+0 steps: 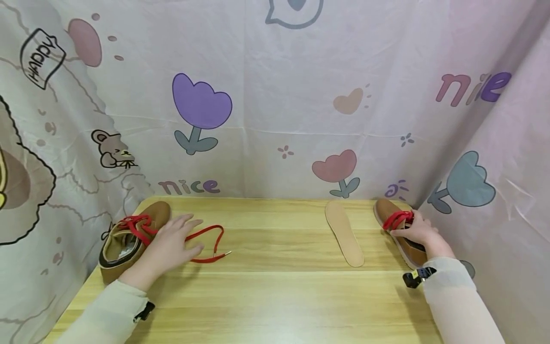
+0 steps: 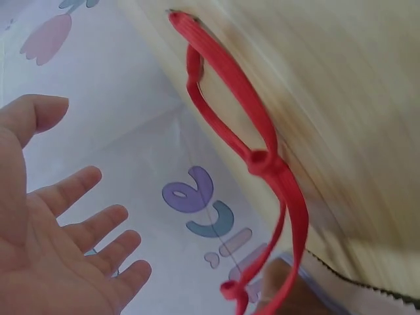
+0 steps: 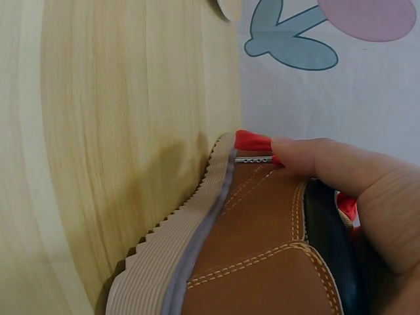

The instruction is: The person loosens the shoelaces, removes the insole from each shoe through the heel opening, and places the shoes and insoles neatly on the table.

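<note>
A brown shoe [image 1: 158, 212] with red laces stands at the table's left side, its toe pointing away. Beside it my left hand [image 1: 172, 244] hovers with fingers spread and nothing in them. A loose loop of red lace [image 2: 239, 85] trails past that hand, knotted partway along. At the right edge my right hand [image 1: 425, 236] grips a second brown shoe [image 3: 256, 223] from above, around its laced upper. The thumb [image 3: 321, 156] touches that shoe's red lace [image 3: 252, 141] near a metal tip; the other fingers are mostly hidden behind the shoe.
A tan insole [image 1: 344, 234] lies flat on the wooden table [image 1: 275, 286], left of the right-hand shoe. Printed cloth curtains [image 1: 266, 95] hang behind the table and along both sides, close to the shoes.
</note>
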`<state>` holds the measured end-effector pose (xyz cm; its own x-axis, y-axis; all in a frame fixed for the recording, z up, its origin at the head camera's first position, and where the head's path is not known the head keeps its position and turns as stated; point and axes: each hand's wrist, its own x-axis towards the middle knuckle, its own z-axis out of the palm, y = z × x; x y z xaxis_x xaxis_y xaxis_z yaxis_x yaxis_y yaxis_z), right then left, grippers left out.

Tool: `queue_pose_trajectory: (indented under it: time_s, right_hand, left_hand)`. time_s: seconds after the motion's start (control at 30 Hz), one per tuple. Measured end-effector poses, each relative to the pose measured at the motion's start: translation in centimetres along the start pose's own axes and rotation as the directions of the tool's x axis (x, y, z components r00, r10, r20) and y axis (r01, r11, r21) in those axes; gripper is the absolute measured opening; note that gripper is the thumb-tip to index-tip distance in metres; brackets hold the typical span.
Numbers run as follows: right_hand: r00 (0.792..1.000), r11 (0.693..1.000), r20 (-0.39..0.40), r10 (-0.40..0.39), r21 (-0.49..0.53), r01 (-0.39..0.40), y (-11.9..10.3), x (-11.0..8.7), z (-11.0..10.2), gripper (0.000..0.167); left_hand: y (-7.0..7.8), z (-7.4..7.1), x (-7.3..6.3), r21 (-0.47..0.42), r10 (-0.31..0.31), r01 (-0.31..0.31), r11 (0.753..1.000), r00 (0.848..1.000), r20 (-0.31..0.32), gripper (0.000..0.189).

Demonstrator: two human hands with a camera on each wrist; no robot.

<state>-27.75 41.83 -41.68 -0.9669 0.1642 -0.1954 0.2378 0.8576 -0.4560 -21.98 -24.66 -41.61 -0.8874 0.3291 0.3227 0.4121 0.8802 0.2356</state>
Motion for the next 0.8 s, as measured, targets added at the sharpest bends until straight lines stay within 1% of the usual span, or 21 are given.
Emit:
queue_pose_trajectory:
  time_s: [0.2,0.37,0.4,0.5,0.6,0.67,0.8]
  right_hand:
    - [0.999,0.999,0.036,0.030,0.018,-0.031,-0.1,-0.1,0.0,0.116]
    - [0.999,0.999,0.009,0.049,-0.001,-0.049,-0.3,0.0,0.1,0.117]
    - [0.999,0.999,0.000,0.044,0.003,-0.044,-0.3,0.1,0.1,0.115]
    - [1.000,0.999,-0.018,-0.001,0.052,0.002,-0.3,0.5,0.4,0.103]
    - [1.000,0.995,-0.015,-0.019,0.101,0.021,-0.4,0.9,0.6,0.093]
    - [1.000,0.995,-0.007,-0.005,0.104,0.005,-0.6,1.0,0.7,0.094]
    - [0.998,0.996,0.035,0.057,0.061,-0.059,-1.1,1.0,0.6,0.102]
  left_hand:
    - [1.0,0.7,0.4,-0.019,0.002,-0.002,1.000,1.000,0.004,0.061]
    - [1.9,1.5,1.0,-0.011,0.025,-0.025,1.000,1.000,-0.003,0.060]
    - [2.1,1.6,1.1,-0.013,0.029,-0.029,0.999,1.000,-0.004,0.059]
    - [2.6,1.9,1.3,-0.022,0.043,-0.043,0.999,0.999,-0.009,0.059]
    - [2.9,2.3,1.6,-0.038,0.043,-0.043,0.998,0.999,0.004,0.062]
    - [3.1,2.6,1.7,-0.048,0.039,-0.038,0.998,0.999,0.020,0.064]
    - [3.6,3.1,2.0,-0.059,0.032,-0.030,0.998,0.999,0.041,0.067]
